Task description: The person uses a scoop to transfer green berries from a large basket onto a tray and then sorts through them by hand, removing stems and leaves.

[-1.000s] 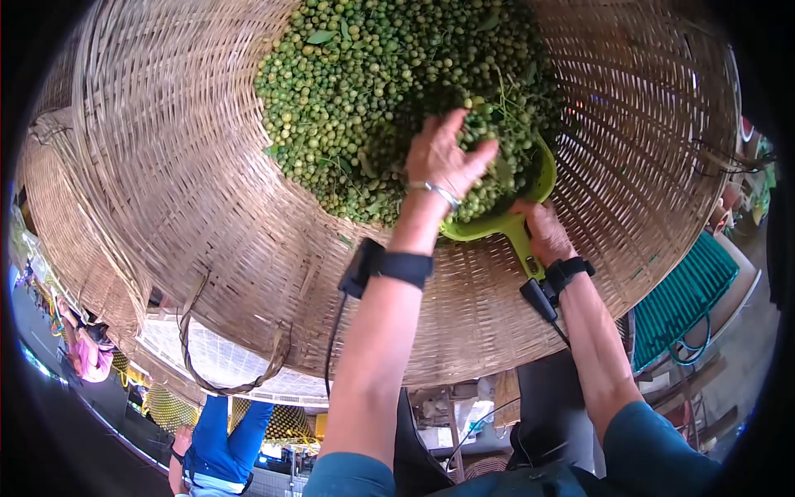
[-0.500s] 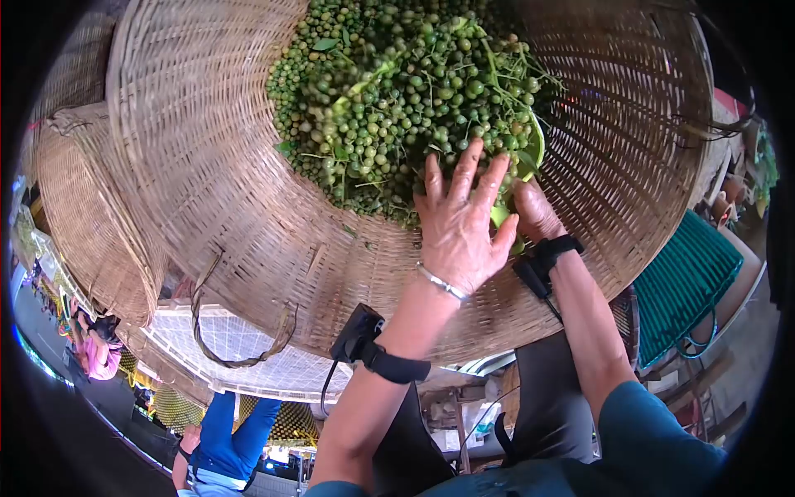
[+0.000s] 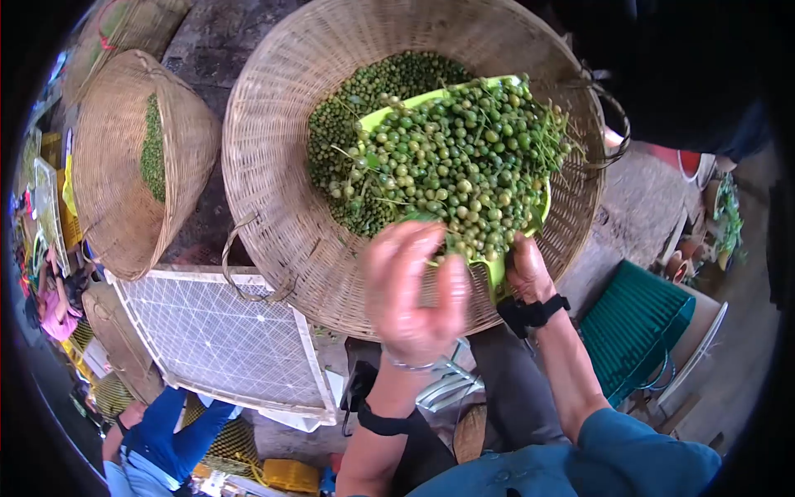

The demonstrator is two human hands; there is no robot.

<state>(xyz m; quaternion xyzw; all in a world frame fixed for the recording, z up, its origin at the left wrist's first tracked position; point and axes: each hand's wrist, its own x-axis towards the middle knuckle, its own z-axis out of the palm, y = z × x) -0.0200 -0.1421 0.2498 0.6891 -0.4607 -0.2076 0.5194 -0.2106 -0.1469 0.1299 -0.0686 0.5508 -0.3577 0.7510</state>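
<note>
A big round wicker basket point(image 3: 273, 157) holds many small green berries point(image 3: 331, 178). Inside it, a bright green plastic scoop point(image 3: 507, 80) is heaped with larger round green berries point(image 3: 447, 157) on thin stems. My right hand point(image 3: 530, 269) grips the scoop's near edge at the lower right, its fingers partly hidden beneath. My left hand point(image 3: 414, 282), blurred by motion, hovers over the basket's near rim with thumb and fingers apart. Nothing shows in its grasp. Black straps circle both wrists.
To the left stands another wicker basket point(image 3: 120, 166) with green berries. A white-framed mesh tray point(image 3: 224, 340) lies below it. On the right are a teal ribbed basket point(image 3: 633, 323) and potted plants point(image 3: 729, 215). A person in blue trousers point(image 3: 166, 431) is at lower left; dark clothing point(image 3: 662, 74) shows upper right.
My left hand has lifted off the berries and drawn back toward me, left of where it was. The view has shifted, showing the whole basket and the scoop's rim more fully. My right hand stays at the scoop.
</note>
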